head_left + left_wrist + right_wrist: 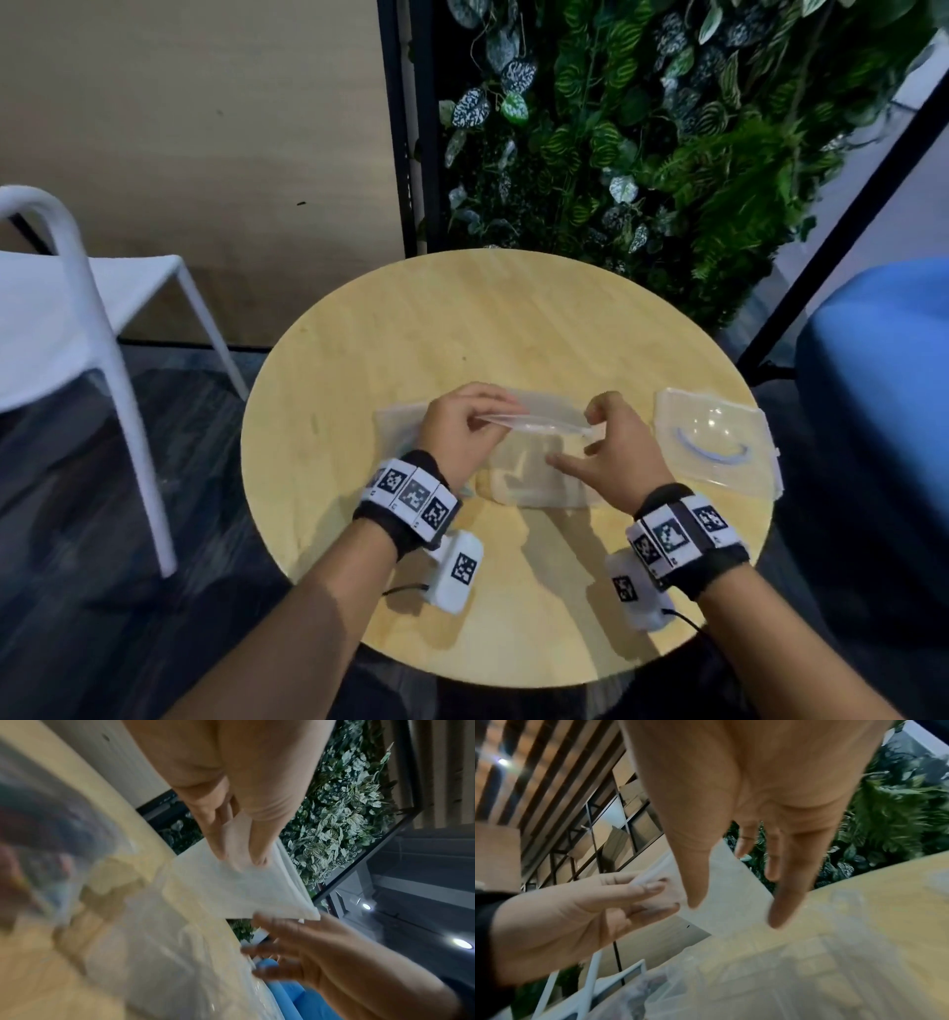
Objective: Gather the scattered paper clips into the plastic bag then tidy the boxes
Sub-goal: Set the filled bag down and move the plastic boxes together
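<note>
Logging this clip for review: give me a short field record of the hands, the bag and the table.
left hand: pinches the plastic bag at its left end
right hand: at the bag's right end; grip unclear
bag position: held above a clear box on the round table
right of the hands: clear piece with a blue arc, flat on the table
paper clips: none seen loose in the head view

Left hand (231, 772) pinches the plastic bag (231, 892); right hand (334, 963) spreads beside its corner.
</note>
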